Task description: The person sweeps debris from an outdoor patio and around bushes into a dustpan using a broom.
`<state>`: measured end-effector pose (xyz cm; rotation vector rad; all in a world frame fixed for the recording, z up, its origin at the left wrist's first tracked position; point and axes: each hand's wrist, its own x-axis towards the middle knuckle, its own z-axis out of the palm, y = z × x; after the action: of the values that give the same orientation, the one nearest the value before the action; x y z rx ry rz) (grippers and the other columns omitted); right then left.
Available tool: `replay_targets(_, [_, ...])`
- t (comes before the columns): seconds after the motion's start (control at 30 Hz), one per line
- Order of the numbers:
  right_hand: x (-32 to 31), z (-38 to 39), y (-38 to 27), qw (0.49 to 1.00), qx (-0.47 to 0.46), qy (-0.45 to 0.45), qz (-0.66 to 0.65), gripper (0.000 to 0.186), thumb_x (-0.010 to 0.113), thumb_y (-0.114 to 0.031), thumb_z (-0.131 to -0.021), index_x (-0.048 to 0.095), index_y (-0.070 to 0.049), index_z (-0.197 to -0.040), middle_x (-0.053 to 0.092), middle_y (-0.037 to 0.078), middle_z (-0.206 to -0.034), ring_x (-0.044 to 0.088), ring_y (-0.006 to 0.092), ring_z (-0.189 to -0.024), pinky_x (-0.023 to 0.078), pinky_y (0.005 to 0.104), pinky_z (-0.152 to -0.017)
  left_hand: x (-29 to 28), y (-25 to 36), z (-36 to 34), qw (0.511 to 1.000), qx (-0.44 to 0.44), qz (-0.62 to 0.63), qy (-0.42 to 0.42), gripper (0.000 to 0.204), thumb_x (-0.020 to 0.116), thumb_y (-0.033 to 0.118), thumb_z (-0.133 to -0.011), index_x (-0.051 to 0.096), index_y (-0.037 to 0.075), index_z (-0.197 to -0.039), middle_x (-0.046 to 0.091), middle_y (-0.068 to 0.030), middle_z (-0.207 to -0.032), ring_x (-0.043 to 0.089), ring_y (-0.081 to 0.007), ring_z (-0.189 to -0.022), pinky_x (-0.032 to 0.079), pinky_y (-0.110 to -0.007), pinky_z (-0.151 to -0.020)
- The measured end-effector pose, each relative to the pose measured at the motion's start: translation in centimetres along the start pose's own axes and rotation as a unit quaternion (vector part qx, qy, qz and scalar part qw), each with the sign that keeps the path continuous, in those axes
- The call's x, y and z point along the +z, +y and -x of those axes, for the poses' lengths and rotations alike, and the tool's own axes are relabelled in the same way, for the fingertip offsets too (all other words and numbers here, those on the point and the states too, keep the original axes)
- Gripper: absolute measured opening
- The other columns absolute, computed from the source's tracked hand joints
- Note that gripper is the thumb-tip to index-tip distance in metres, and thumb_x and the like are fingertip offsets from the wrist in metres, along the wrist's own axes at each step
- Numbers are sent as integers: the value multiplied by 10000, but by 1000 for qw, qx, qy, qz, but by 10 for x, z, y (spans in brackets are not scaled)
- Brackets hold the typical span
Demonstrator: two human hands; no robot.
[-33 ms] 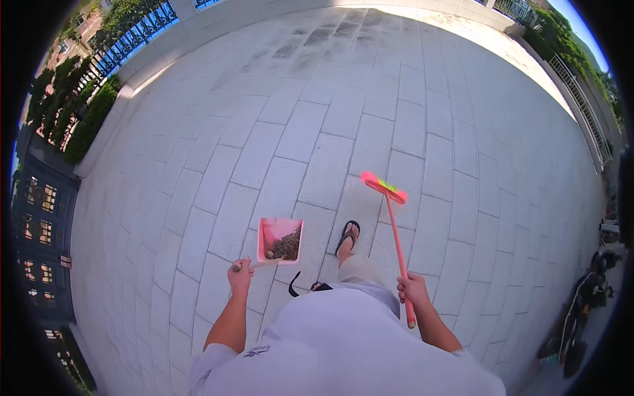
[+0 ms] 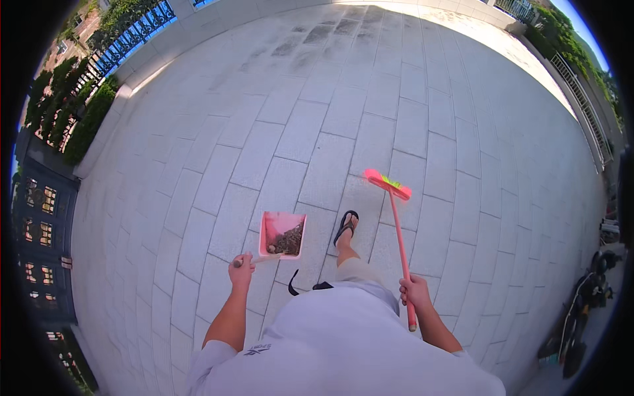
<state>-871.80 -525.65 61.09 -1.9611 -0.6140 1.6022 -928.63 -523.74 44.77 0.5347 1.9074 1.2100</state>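
My left hand [image 2: 242, 266] is closed around the pale stick handle of a pink dustpan [image 2: 266, 228]. A heap of brown debris [image 2: 288, 240], perhaps dry leaves or dirt, lies in the pan. At the right, my right hand [image 2: 414, 290] grips the pink handle of a broom [image 2: 400, 241] near its upper end. The broom's pink head [image 2: 388, 185] has yellow-green bristles and is farther out, to the right of the dustpan. Whether the broom head or the pan touches the ground cannot be told.
Light grey paving [image 2: 323, 162] spreads around me, with dark damp-looking patches [image 2: 330, 33] far ahead. My sandalled foot [image 2: 345, 228] is between dustpan and broom. A dark gate [image 2: 46, 237] stands at the left, a parked motorbike or scooter [image 2: 581, 297] at the right. Low walls and railings [image 2: 584, 102] border the yard.
The sandalled foot is slightly farther forward. Dustpan and broom head have both shifted a little forward and to the right, still held in the same hands.
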Motion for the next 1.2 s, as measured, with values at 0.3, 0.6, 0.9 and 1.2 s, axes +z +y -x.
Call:
replay_targets(0.3, [13,-257,-252,999,12,15,29,77,642,-107,-1015,638,-32,-1031,575,18,-729,502,98,-504,442,296,-432,272,174,-259,990,65,-67,-103,349,772,364,-1033,790,16,-1007,730,-38,-764,654,-122,-697,514,-309,-663])
replay_targets(0.6, [119,-367,-442,998,38,-17,46,236,616,-241,-1068,667,-17,-1124,583,39,-733,524,120,-515,474,335,-432,403,267,-386,971,105,-164,-136,297,817,295,-997,797,0,-988,780,-96,-850,688,-159,-767,565,-355,-751])
replay_targets(0.9, [181,-419,-541,996,36,-27,80,373,553,-295,-1116,632,18,-1302,593,43,-744,554,130,-523,499,342,-425,488,348,-419,956,93,-210,-184,408,829,434,-967,816,44,-1086,813,-161,-1039,781,-298,-965,588,-383,-877])
replay_targets(1.2, [232,-434,-449,983,35,-46,176,545,536,-289,-1130,478,-74,-1627,576,34,-746,542,123,-513,503,340,-405,456,310,-383,944,169,-218,-182,367,835,381,-958,755,23,-957,734,-137,-941,725,-368,-882,567,-421,-807])
